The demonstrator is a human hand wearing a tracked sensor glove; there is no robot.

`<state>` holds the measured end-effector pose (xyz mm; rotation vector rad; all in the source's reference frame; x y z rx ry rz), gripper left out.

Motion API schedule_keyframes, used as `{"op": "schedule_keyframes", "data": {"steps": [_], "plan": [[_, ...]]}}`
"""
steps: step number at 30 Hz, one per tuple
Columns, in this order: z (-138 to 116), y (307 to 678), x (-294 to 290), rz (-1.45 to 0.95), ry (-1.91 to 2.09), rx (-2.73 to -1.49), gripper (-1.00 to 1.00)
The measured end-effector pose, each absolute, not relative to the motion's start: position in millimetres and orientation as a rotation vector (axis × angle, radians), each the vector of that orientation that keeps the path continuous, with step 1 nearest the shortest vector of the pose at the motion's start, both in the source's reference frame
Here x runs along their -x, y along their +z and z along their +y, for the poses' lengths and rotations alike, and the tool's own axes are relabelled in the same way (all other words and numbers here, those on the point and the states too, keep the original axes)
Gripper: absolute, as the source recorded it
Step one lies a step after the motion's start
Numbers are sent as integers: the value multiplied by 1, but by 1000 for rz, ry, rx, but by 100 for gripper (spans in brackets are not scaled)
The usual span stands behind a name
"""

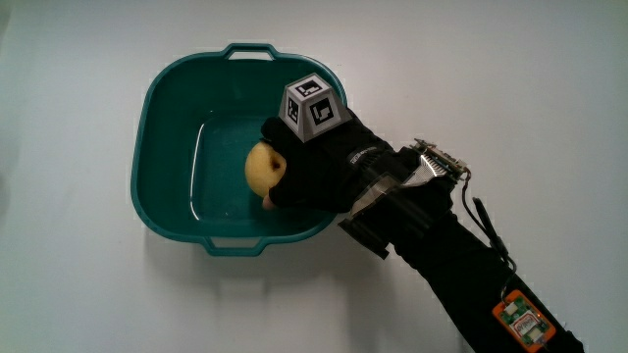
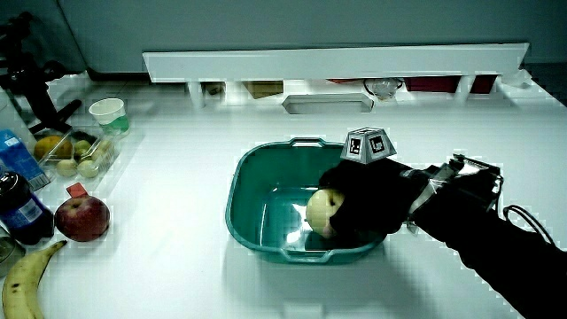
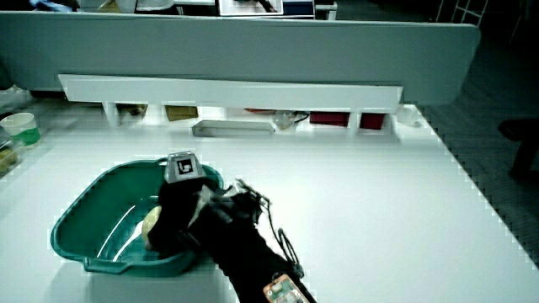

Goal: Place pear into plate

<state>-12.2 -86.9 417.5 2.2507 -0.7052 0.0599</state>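
A teal basin-like plate (image 1: pixel 157 108) with two small handles sits on the white table; it also shows in both side views (image 2: pixel 252 182) (image 3: pixel 84 210). Inside it is a yellow pear (image 1: pixel 259 167), held by the gloved hand (image 1: pixel 319 162), whose fingers curl around the fruit. The pear (image 2: pixel 319 211) hangs low inside the plate, close to its floor; whether it touches the floor is unclear. The hand (image 2: pixel 363 199) reaches in over the plate's rim, and in a side view it hides most of the pear (image 3: pixel 152 223). A patterned cube (image 1: pixel 314 106) rides on the hand's back.
Beside the plate in a side view lie a red apple (image 2: pixel 82 218), a banana (image 2: pixel 27 282), a clear tray of small fruit (image 2: pixel 75 152), a dark bottle (image 2: pixel 19 208) and a paper cup (image 2: pixel 108 113). A low white partition (image 2: pixel 337 64) runs along the table's edge.
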Motion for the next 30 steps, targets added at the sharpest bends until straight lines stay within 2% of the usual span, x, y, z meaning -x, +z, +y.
{"op": "schedule_keyframes", "data": {"steps": [16, 20, 27, 30], "plan": [[-89, 438, 11, -613, 3, -2120, 0], [-89, 440, 8, -603, 26, -2108, -24], [-88, 415, 0, -650, 115, -2090, -65], [-87, 402, -7, -601, 71, -2163, -82]]}}
